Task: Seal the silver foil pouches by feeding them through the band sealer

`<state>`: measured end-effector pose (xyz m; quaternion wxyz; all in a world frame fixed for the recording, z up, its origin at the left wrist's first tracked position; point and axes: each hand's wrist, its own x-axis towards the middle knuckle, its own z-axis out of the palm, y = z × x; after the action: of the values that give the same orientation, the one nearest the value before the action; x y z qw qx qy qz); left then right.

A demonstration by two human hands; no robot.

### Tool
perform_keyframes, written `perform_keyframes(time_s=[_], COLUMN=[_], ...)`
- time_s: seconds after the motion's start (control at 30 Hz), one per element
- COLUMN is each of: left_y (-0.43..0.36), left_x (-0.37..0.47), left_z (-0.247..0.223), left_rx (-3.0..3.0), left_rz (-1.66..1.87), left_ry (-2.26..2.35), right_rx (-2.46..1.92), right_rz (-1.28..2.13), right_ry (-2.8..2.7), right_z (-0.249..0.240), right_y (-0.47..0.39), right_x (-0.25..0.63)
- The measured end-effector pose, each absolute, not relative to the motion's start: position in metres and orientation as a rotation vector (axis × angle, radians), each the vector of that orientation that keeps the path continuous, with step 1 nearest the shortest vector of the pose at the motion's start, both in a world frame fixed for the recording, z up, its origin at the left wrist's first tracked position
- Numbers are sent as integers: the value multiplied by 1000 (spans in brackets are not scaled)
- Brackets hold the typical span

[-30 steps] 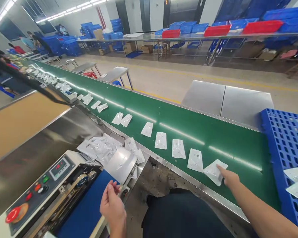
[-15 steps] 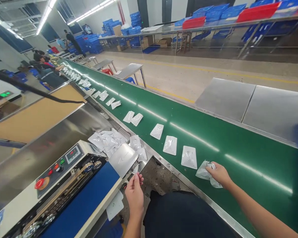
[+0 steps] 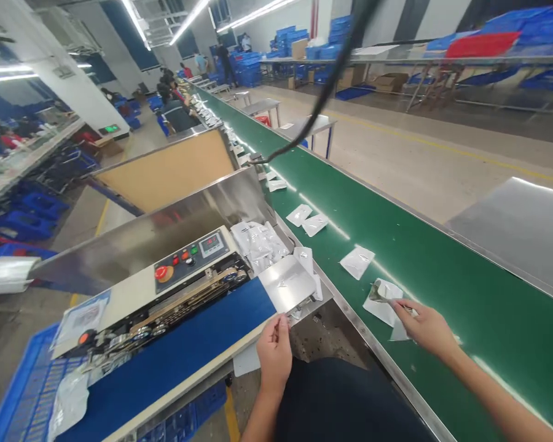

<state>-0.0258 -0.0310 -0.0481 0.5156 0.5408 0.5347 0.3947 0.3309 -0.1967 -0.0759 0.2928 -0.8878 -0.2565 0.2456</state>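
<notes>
My right hand [image 3: 421, 325] is closed over the green conveyor belt, its fingers pinching white foil pouches. One white pouch [image 3: 383, 310] at the fingertips shows a silvery edge; another partly shows below the hand. Farther up the belt lie a single pouch [image 3: 357, 262] and an overlapping pair [image 3: 306, 220]. My left hand [image 3: 275, 353] is closed, thumb against curled fingers, at the near edge of a machine with a blue belt [image 3: 179, 356]. Whatever it may hold is hidden. Beyond it are a metal plate [image 3: 288, 283] and a heap of white pouches [image 3: 258, 244].
The machine's control panel [image 3: 188, 258] has a red knob and buttons. A black cable [image 3: 325, 98] hangs across the view. A blue crate [image 3: 23, 387] stands at lower left. A steel table [image 3: 516, 236] is beyond the belt. People sit farther along the line.
The view has turned left, showing more of the machine. Fewer pouches lie between my right hand and the overlapping pair. My right hand stays closed on pouches; my left hand stays curled.
</notes>
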Motion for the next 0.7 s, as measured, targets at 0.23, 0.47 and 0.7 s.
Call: perform_keyframes(time_s=[0.23,0.47,0.7], left_y=[10,63,100], left_x=[-16,-36,-47], left_z=[-28,-46,-63], left_rx=[1608,1132,956], left_rz=[1055,962,983], left_ry=[1075,1363,1573], right_rx=[-1745,-1927,-1999], right_rz=[648,1050,1393], right_ry=[-1291,-1094,-920], right_z=[24,-3,-13], right_y=[-59,38,104], right_x=[200,160,144])
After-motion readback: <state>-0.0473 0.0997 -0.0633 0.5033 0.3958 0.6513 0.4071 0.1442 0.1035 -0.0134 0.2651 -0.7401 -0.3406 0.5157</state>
